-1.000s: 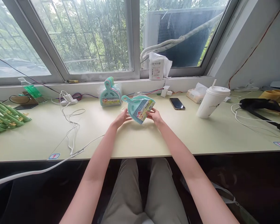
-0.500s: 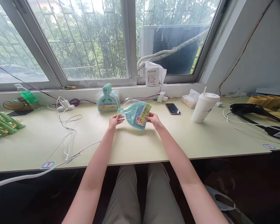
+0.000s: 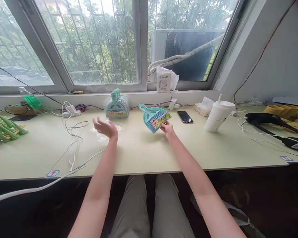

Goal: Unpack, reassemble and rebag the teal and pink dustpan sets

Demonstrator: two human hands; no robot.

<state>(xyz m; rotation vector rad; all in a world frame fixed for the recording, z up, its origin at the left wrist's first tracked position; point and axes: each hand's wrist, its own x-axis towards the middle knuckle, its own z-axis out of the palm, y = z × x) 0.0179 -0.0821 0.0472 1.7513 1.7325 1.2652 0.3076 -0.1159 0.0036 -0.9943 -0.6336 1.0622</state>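
Observation:
My right hand [image 3: 167, 129] grips the lower right corner of a teal dustpan and brush set [image 3: 152, 116], whose round-holed handle points up and left. A yellow label runs across its lower part. My left hand [image 3: 106, 128] is raised over the table with its fingers spread. Behind and beside that hand lies a crumpled clear plastic bag [image 3: 101, 136], partly hidden by it. Against the wall below the window stands a stack of similar dustpans [image 3: 116, 106] in clear wrap.
A phone [image 3: 185, 117], a small tissue pack [image 3: 202, 106] and a white cup [image 3: 218, 116] are to the right. White cables [image 3: 75, 136] and a green bundle [image 3: 5, 129] lie left. Black straps [image 3: 270, 124] and yellow items [image 3: 284, 110] are far right.
The clear bag has come off the held dustpan and is now by my left hand, which has moved left and opened. My right hand has tilted the dustpan and shifted it slightly right.

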